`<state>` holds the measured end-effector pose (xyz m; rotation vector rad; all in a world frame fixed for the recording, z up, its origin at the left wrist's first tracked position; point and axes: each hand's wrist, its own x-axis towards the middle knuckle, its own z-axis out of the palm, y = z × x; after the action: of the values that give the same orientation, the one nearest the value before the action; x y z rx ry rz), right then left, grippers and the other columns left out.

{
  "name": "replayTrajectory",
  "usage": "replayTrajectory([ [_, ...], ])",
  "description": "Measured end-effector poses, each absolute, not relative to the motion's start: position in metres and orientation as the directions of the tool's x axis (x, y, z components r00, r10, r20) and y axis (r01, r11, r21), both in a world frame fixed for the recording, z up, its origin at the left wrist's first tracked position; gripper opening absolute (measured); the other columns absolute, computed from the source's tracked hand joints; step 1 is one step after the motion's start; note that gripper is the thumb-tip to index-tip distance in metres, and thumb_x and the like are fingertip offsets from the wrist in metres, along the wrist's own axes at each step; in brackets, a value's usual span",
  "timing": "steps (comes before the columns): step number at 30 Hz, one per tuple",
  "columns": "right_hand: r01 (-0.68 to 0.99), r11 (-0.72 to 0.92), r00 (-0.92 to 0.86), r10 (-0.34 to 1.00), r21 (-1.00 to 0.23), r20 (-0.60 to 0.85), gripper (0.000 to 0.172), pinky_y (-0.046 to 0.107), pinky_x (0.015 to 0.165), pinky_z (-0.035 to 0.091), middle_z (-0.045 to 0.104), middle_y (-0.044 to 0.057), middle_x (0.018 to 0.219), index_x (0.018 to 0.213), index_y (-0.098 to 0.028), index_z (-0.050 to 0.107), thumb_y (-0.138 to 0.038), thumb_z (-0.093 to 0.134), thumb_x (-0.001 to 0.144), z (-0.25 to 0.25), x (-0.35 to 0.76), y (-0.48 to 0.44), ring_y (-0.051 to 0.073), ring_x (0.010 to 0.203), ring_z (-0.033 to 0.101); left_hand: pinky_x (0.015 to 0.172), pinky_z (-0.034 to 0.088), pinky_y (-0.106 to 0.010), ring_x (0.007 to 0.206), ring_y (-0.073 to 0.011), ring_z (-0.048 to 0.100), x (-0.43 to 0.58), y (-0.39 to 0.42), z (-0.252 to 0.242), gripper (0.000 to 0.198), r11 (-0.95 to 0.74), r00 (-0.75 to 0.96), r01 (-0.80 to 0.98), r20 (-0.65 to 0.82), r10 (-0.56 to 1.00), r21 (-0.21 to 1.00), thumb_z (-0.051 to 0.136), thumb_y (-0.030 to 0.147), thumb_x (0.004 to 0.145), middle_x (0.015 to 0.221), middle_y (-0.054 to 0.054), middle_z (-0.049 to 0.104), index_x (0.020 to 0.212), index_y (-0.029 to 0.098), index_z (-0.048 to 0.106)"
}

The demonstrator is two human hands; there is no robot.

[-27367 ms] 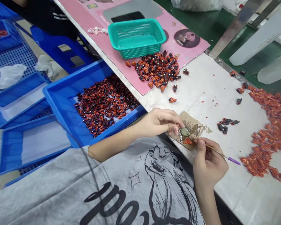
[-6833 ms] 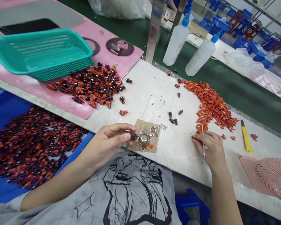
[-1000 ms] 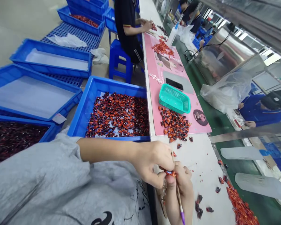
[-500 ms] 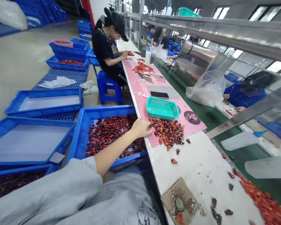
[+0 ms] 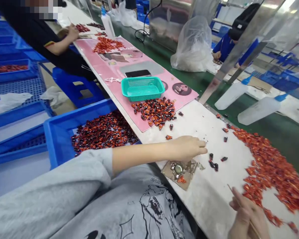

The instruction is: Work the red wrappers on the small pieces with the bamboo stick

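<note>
My left hand [image 5: 186,148] reaches over the white tabletop, just above the cardboard piece [image 5: 174,179] with a round metal cap [image 5: 178,169]. Its fingers point right, toward a few loose black pieces [image 5: 213,165]; whether anything is between them is hidden. At the lower right, my right hand [image 5: 249,215] grips a thin stick [image 5: 233,192], its tip pointing up and left. Beside that hand spreads a large pile of orange-red pieces [image 5: 269,162]. Dark-and-orange pieces [image 5: 156,111] lie heaped on the pink mat [image 5: 137,121], in front of a green basket [image 5: 143,89].
A blue crate [image 5: 49,139] of dark red pieces stands left of the table. A phone [image 5: 137,73] lies behind the basket. White bottles [image 5: 231,94] are at the right. A person [image 5: 57,46] sits at the far left; another [image 5: 224,46] is across the bench.
My left hand has moved from the mat's edge beside the heap to above the cardboard. My right hand with the stick has come into view. The camera has turned down and right.
</note>
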<state>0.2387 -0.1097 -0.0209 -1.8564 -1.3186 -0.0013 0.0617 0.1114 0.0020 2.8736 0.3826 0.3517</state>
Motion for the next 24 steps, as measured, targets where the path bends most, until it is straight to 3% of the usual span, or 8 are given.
replayTrajectory([
  [2, 0.751, -0.044, 0.435, 0.784, -0.659, 0.443, 0.044, 0.031, 0.071, 0.051, 0.068, 0.009, 0.089, 0.101, -0.016, 0.075, -0.052, 0.050, 0.100, -0.014, 0.223, -0.107, 0.019, 0.079, 0.066, 0.069, 0.043, -0.031, 0.091, -0.0188, 0.066, 0.095, 0.119, 0.003, 0.030, -0.960, 0.960, 0.096, 0.231, 0.159, 0.263, 0.055, 0.001, 0.088, 0.116, -0.010, 0.072, 0.106, 0.020, 0.069],
  [4, 0.650, -0.054, 0.524, 0.755, -0.758, 0.395, 0.042, 0.030, 0.070, 0.053, 0.069, 0.008, 0.086, 0.094, -0.016, 0.073, -0.053, 0.053, 0.099, -0.012, 0.208, -0.108, 0.018, 0.075, 0.067, 0.066, 0.042, -0.030, 0.085, -0.0164, 0.065, 0.118, 0.127, 0.002, 0.025, -0.959, 0.965, 0.018, 0.245, 0.091, 0.284, 0.060, 0.001, 0.087, 0.105, -0.005, 0.074, 0.092, 0.023, 0.072],
  [7, 0.467, -0.118, 0.659, 0.707, -0.876, 0.256, 0.039, 0.031, 0.072, 0.057, 0.070, 0.008, 0.086, 0.092, -0.016, 0.070, -0.054, 0.060, 0.094, -0.015, 0.191, -0.113, 0.019, 0.075, 0.068, 0.059, 0.037, -0.029, 0.072, -0.0149, 0.061, 0.137, 0.135, -0.005, 0.023, -0.946, 0.965, -0.018, 0.252, 0.068, 0.323, 0.067, 0.004, 0.084, 0.085, -0.002, 0.072, 0.069, 0.021, 0.068],
  [9, 0.403, -0.109, 0.638, 0.745, -0.909, 0.193, 0.039, 0.030, 0.068, 0.059, 0.071, 0.008, 0.083, 0.091, -0.016, 0.070, -0.054, 0.064, 0.092, -0.017, 0.186, -0.112, 0.019, 0.071, 0.070, 0.057, 0.037, -0.030, 0.067, -0.0148, 0.058, 0.139, 0.137, -0.011, 0.026, -0.931, 0.959, -0.003, 0.265, 0.101, 0.364, 0.066, 0.002, 0.082, 0.084, -0.004, 0.071, 0.063, 0.019, 0.065],
  [13, 0.332, -0.072, 0.572, 0.808, -0.941, 0.140, 0.038, 0.029, 0.062, 0.061, 0.074, 0.006, 0.076, 0.089, -0.017, 0.064, -0.055, 0.063, 0.092, -0.017, 0.178, -0.093, 0.020, 0.066, 0.074, 0.063, 0.044, -0.029, 0.067, -0.0152, 0.060, 0.111, 0.140, -0.015, 0.025, -0.874, 0.914, 0.053, 0.329, 0.238, 0.482, 0.062, -0.004, 0.080, 0.090, -0.008, 0.072, 0.070, 0.017, 0.071],
  [17, 0.417, -0.067, 0.472, 0.868, -0.906, 0.153, 0.038, 0.031, 0.066, 0.062, 0.076, 0.008, 0.078, 0.087, -0.017, 0.065, -0.056, 0.064, 0.090, -0.022, 0.164, -0.068, 0.022, 0.070, 0.076, 0.080, 0.053, -0.025, 0.089, -0.0163, 0.070, 0.046, 0.127, -0.015, 0.024, -0.782, 0.810, 0.053, 0.432, 0.397, 0.621, 0.058, 0.004, 0.090, 0.103, -0.011, 0.075, 0.096, 0.017, 0.077],
  [21, 0.522, -0.078, 0.414, 0.894, -0.849, 0.173, 0.039, 0.029, 0.066, 0.059, 0.077, 0.009, 0.082, 0.086, -0.018, 0.068, -0.057, 0.065, 0.088, -0.030, 0.157, -0.057, 0.022, 0.073, 0.075, 0.078, 0.057, -0.024, 0.082, -0.0158, 0.073, -0.013, 0.094, -0.028, 0.018, -0.497, 0.527, -0.166, 0.502, 0.686, 0.852, 0.068, 0.018, 0.089, 0.092, -0.010, 0.078, 0.103, 0.018, 0.079],
  [24, 0.582, -0.098, 0.396, 0.901, -0.807, 0.176, 0.041, 0.031, 0.071, 0.058, 0.076, 0.008, 0.082, 0.084, -0.019, 0.070, -0.060, 0.064, 0.086, -0.031, 0.157, -0.054, 0.022, 0.074, 0.073, 0.074, 0.060, -0.025, 0.080, -0.0177, 0.075, -0.037, 0.070, -0.040, 0.015, -0.284, 0.413, -0.256, 0.370, 0.832, 0.924, 0.079, 0.024, 0.081, 0.089, -0.011, 0.079, 0.094, 0.017, 0.082],
])
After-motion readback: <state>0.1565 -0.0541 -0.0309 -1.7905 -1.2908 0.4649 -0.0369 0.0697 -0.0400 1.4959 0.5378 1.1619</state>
